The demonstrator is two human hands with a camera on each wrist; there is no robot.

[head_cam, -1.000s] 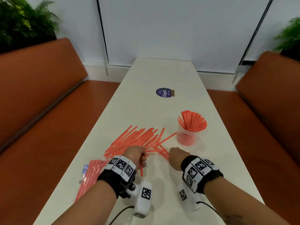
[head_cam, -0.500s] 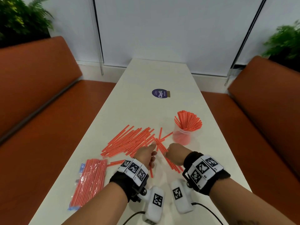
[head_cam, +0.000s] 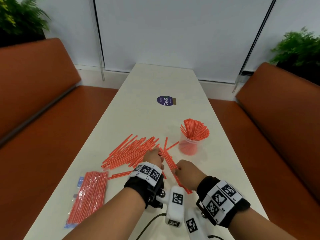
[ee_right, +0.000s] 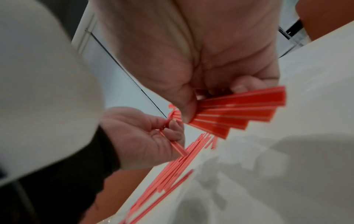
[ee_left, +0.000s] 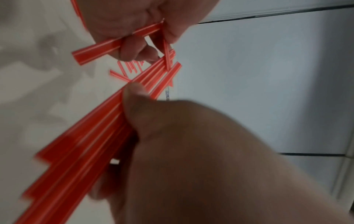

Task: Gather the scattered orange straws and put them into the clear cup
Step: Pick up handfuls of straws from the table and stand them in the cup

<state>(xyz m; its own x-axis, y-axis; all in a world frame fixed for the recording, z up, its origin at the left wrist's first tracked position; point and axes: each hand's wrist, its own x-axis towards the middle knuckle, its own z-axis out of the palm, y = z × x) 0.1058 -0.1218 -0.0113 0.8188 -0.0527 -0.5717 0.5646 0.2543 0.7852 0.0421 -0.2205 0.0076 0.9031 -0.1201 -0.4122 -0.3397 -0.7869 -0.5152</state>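
I read the scattered orange straws [head_cam: 131, 153] as a loose heap lying flat on the counter [head_cam: 155, 80], toward its left edge and in the near half. The clear cup [head_cam: 188, 144] stands upright near the right edge, just beside the heap's far right end, and is already packed with fanned-out straws. My right hand [head_cam: 187, 172] sits at the near end of the heap; its fingers [ee_right: 245, 84] and thumb are curled round a bundle of straws [ee_right: 239, 109] that fans out toward the near edge. My left hand [head_cam: 153, 157] is over the middle of the heap, close beside the right hand; its fingers [ee_right: 172, 130] are pinching a few straws, as the right wrist view shows. In the left wrist view the picture is blurred, so I cannot count the straws held. A sealed pack of straws [head_cam: 90, 196] lies flat along the near left edge, apart from the heap. A round purple sticker [head_cam: 165, 100] is on the counter further toward the far edge. Orange benches [head_cam: 43, 118] flank both long edges.
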